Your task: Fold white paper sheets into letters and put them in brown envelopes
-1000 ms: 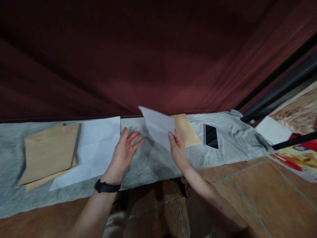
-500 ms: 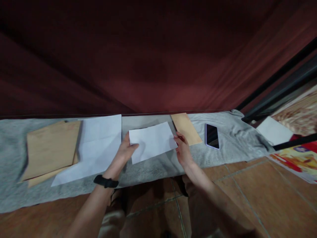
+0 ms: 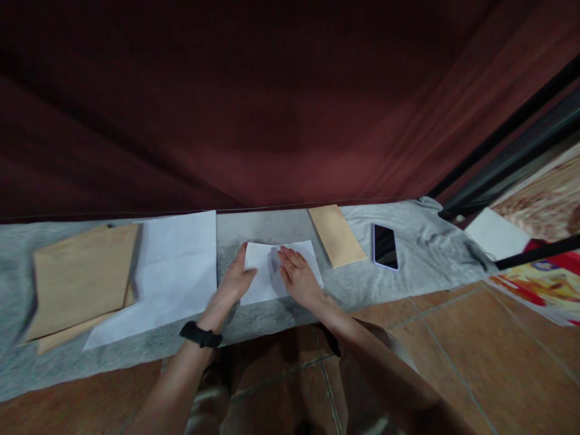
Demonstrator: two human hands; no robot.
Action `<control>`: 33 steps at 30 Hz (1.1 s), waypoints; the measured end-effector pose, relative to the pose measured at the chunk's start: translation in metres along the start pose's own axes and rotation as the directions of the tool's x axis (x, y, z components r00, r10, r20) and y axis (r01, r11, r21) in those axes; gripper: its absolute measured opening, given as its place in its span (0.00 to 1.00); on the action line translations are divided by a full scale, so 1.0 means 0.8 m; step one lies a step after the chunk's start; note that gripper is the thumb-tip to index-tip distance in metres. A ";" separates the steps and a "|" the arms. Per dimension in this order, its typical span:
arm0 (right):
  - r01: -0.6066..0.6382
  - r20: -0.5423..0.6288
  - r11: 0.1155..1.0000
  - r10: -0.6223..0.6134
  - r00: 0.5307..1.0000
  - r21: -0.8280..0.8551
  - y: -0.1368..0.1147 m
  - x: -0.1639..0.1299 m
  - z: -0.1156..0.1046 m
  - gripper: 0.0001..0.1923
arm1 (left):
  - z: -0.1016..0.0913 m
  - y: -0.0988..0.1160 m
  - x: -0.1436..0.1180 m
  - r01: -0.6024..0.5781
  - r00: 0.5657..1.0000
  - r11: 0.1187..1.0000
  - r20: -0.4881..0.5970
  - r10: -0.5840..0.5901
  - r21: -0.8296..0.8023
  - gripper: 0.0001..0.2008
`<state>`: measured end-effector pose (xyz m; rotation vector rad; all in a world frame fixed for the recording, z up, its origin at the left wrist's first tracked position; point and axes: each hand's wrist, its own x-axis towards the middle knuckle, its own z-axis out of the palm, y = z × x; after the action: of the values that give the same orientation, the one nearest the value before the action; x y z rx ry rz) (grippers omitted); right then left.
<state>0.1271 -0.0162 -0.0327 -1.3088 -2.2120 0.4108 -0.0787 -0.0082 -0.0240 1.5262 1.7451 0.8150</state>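
Observation:
A folded sheet of white paper (image 3: 263,290) lies on the grey cloth in front of me. My left hand (image 3: 235,278) grips its left edge, thumb on top and the other fingers at the far corner, partly hidden. Flat across the paper's middle rests my right hand (image 3: 298,277), fingers stretched out and pointing away to the left. Just right of the paper is a tan envelope (image 3: 338,237). To the left, larger white sheets (image 3: 179,266) are spread on the cloth, beside a stack of brown envelopes (image 3: 86,281) that overlaps their edge.
A phone with a dark screen (image 3: 385,246) lies right of the tan envelope. The grey cloth (image 3: 435,248) covers a narrow surface along a dark red curtain (image 3: 290,121). At right are a black bar (image 3: 539,252) and a colourful printed package (image 3: 544,287). Tiled floor (image 3: 453,338) shows below.
The white paper has come down onto the cloth and looks shorter. My right hand has left its right edge and moved left onto its top. My left hand keeps its hold.

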 end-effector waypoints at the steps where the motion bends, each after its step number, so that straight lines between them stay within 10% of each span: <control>1: -0.010 0.017 0.999 0.011 1.000 -0.049 -0.001 0.000 0.003 0.24 | -0.002 0.003 -0.001 0.013 1.000 0.999 0.006 -0.014 0.033 0.43; 7: -0.017 0.065 0.981 0.030 0.997 -0.194 0.002 -0.002 0.010 0.27 | 0.004 0.034 -0.031 0.085 0.991 0.947 -0.123 -0.049 0.309 0.39; 10: -0.003 0.080 0.977 0.020 0.997 -0.213 0.002 -0.003 0.008 0.28 | 0.028 0.050 -0.049 -0.070 0.948 0.889 -0.247 0.200 0.452 0.32; 13: 0.037 0.120 0.971 -0.009 0.993 -0.235 0.003 -0.004 0.007 0.28 | 0.061 0.057 -0.055 -0.298 0.919 0.824 -0.088 0.384 0.482 0.29; 18: 0.044 0.155 0.958 0.001 0.988 -0.285 0.006 -0.007 0.010 0.31 | 0.092 0.047 -0.042 -0.281 0.940 0.803 -0.018 0.341 0.525 0.33; 33: -0.147 -0.090 0.971 0.132 0.987 -0.190 0.040 -0.020 0.005 0.30 | 0.076 0.011 -0.043 -0.138 0.945 0.827 -0.176 0.274 0.545 0.34</control>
<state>0.1535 -0.0148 -0.0569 -1.5632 -2.1468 0.1930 -0.0213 -0.0401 -0.0491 2.0822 2.1359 0.6812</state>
